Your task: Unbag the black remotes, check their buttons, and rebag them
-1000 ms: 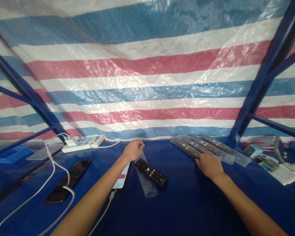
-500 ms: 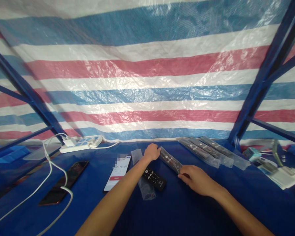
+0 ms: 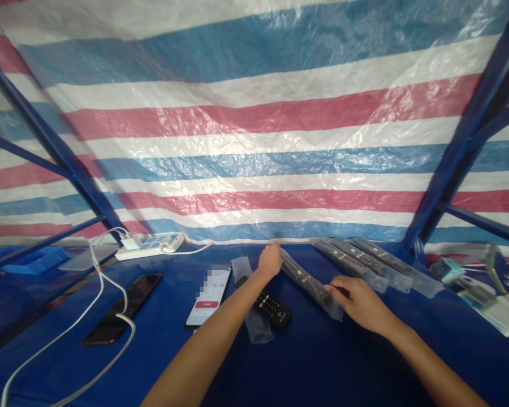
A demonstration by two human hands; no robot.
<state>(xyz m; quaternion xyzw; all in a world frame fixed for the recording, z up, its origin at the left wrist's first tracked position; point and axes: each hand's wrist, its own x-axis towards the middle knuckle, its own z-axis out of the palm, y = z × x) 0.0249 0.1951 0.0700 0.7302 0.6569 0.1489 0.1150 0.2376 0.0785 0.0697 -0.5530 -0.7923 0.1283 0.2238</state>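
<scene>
Bright light; glare on striped sheet [image 3: 254, 161], twelve o'clock. Table [image 3: 322, 367] darker toward six. Wide-angle stretch; edges soft at four.

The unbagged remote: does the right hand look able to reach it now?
Probably yes: the right hand has only a bagged remote to cross, and though the left forearm covers part of the unbagged remote, its near end shows.

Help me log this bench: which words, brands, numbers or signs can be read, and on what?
"18.06", on the lit phone; what precedes it is pixelated.
Red button on its screen: text too blurred.
Loose remote: logo and key marks too small.
Bagged remotes: pale marks, too small.
</scene>
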